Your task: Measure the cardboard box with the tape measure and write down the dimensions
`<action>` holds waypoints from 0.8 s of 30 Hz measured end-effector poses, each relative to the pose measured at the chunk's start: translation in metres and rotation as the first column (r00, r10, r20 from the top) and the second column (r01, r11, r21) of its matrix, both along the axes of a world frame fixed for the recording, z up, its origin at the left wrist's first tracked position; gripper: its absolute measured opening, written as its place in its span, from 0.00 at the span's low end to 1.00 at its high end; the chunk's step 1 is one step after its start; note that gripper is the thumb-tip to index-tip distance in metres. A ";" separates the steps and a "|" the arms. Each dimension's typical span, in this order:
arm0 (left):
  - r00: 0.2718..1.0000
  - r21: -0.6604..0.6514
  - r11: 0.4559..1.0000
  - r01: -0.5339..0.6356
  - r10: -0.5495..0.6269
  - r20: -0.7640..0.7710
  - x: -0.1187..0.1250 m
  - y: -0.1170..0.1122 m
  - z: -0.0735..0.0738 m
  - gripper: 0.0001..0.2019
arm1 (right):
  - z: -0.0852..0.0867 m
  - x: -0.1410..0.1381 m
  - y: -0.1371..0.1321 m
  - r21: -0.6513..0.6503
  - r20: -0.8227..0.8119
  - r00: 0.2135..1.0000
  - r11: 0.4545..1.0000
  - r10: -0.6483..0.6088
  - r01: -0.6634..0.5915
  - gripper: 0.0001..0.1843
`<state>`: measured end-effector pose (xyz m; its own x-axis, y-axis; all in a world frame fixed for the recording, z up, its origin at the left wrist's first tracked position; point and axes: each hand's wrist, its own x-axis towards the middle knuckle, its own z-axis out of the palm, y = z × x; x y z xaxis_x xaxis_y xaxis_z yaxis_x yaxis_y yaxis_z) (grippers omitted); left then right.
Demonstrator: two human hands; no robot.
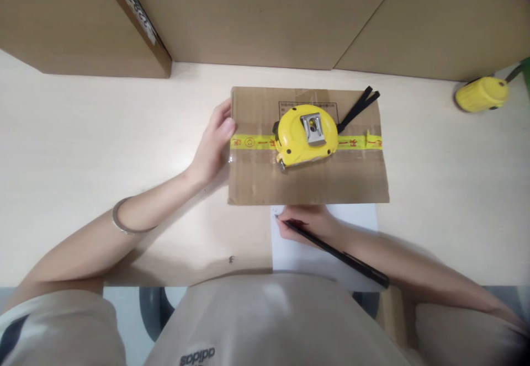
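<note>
A flat cardboard box (256,175) sealed with yellow tape lies in the middle of the pale table (83,134). A yellow tape measure (305,136) with a metal clip and a black strap rests on top of it. My left hand (213,145) presses against the box's left edge, thumb on the tape, fingers curled round the side. My right hand (308,223) is closed on a black pen (339,254), its tip touching the top left corner of a white sheet of paper (298,258) just in front of the box.
Large cardboard boxes (83,24) stand along the back of the table. A yellow cylindrical object (481,94) lies at the far right near a green item. A small dark speck (231,259) sits near the table's front edge. A bracelet circles my left wrist.
</note>
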<state>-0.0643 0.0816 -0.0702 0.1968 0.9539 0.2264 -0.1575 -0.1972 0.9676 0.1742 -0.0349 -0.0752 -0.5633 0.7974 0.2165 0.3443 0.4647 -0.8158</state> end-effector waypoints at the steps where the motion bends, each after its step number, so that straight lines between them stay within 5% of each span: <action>1: 1.000 0.004 1.000 0.001 -0.001 0.000 0.000 0.000 0.000 0.25 | 0.001 0.000 0.000 0.001 -0.005 1.000 1.000 0.007 -0.007 0.09; 24: 1.000 0.002 1.000 0.002 -0.002 0.030 0.001 0.000 0.000 0.23 | 0.009 -0.002 0.001 -0.023 -0.022 0.999 0.999 0.023 -0.024 0.10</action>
